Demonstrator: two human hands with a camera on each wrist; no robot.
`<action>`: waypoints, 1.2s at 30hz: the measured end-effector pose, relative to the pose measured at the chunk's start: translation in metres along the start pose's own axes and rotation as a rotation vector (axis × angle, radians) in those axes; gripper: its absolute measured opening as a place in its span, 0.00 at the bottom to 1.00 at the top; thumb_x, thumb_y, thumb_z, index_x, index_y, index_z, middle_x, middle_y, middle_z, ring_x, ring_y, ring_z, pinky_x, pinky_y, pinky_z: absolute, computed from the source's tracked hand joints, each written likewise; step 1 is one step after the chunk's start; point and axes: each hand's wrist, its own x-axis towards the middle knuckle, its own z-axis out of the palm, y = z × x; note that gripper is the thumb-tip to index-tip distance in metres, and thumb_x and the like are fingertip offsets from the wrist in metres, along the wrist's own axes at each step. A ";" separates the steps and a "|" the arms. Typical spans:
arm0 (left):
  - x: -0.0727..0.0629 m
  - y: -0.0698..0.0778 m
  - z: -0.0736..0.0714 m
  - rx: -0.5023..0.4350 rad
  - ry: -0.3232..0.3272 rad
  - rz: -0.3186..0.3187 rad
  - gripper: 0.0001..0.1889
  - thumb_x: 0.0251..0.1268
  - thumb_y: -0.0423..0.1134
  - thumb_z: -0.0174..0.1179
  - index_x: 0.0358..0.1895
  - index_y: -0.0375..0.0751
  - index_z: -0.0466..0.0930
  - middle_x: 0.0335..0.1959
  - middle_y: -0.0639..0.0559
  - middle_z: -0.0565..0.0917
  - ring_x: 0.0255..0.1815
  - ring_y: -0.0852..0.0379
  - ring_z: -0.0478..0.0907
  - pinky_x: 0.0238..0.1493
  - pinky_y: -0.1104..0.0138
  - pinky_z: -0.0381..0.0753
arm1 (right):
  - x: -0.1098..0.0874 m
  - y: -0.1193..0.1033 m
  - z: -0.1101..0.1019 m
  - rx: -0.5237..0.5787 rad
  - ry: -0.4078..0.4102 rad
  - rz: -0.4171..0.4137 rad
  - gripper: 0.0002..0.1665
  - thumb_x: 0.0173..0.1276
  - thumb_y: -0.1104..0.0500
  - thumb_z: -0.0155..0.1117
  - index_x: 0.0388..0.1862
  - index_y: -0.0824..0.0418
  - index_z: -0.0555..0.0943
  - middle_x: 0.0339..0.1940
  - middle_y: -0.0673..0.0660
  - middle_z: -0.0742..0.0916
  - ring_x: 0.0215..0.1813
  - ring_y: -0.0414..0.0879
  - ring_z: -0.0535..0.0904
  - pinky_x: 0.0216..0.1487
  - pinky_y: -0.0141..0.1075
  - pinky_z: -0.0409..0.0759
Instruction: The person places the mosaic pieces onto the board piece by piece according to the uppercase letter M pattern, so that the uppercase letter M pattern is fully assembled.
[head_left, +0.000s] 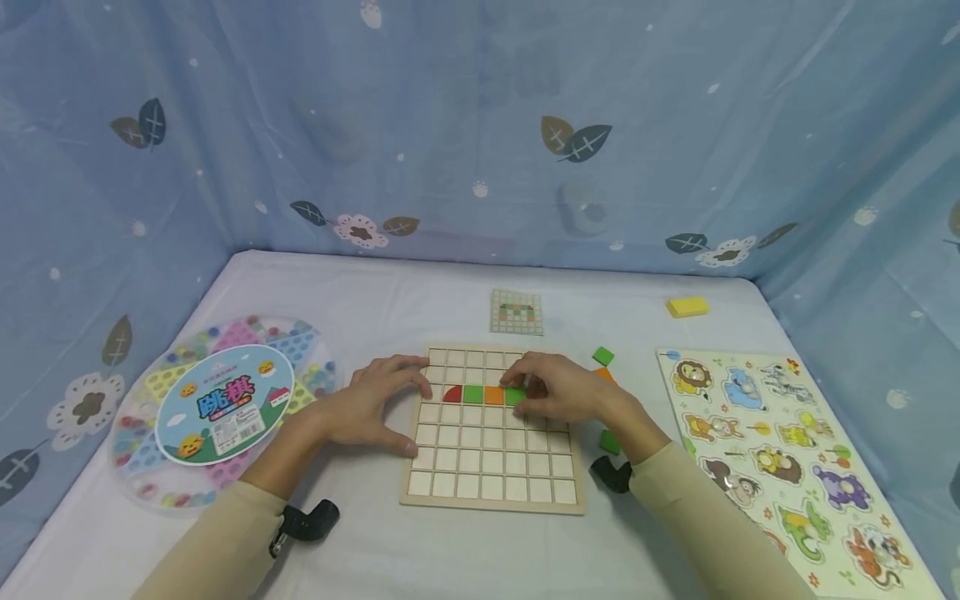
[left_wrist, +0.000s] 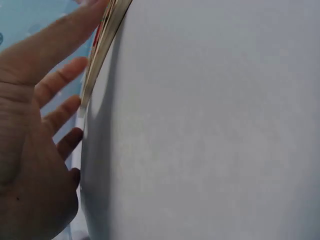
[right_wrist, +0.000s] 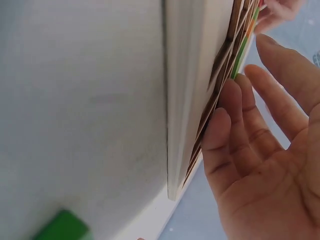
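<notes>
A wooden grid board (head_left: 491,485) lies in front of me in the head view. One row holds a red quarter-round tile (head_left: 453,394), a green square tile (head_left: 473,395), an orange tile (head_left: 494,396) and a second green tile (head_left: 514,396), side by side. My left hand (head_left: 371,404) spreads along the board's left edge, thumb and fingertips at the frame. Over the board's right part, my right hand (head_left: 566,390) has its fingertips right at the second green tile. In the right wrist view its fingers (right_wrist: 257,132) are loosely bent, the thumb apart from them.
Right of the board lie loose green (head_left: 603,356) and orange (head_left: 604,375) pieces. A small patterned card (head_left: 516,312) lies behind it, a yellow block (head_left: 687,307) at back right. An animal puzzle board (head_left: 757,454) lies right, a round game box (head_left: 225,404) left.
</notes>
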 end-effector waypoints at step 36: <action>0.002 -0.007 0.002 0.024 -0.076 0.028 0.37 0.49 0.67 0.74 0.61 0.64 0.69 0.86 0.47 0.42 0.85 0.37 0.34 0.75 0.33 0.34 | -0.042 0.009 -0.018 0.090 0.079 0.051 0.23 0.75 0.58 0.66 0.67 0.61 0.77 0.61 0.56 0.84 0.55 0.49 0.83 0.56 0.47 0.83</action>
